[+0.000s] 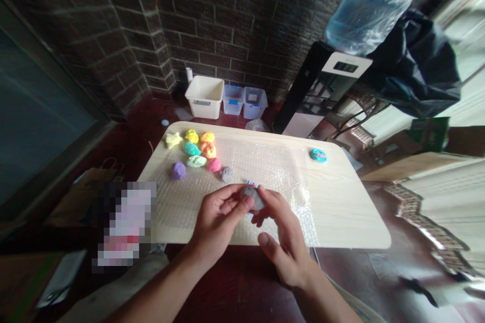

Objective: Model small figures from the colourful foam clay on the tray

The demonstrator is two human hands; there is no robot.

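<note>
A grey lump (257,200) is pinched in the left hand (217,216) and touched by the right hand (290,232), thumb spread wide; pressure is best applied evenly.

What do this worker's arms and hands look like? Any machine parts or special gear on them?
No machine parts: two ordinary human arms. The left hand and right hand are bare, without gloves. No sleeve, watch, bracelet, cable or marking shows on the left forearm or right forearm.
</note>
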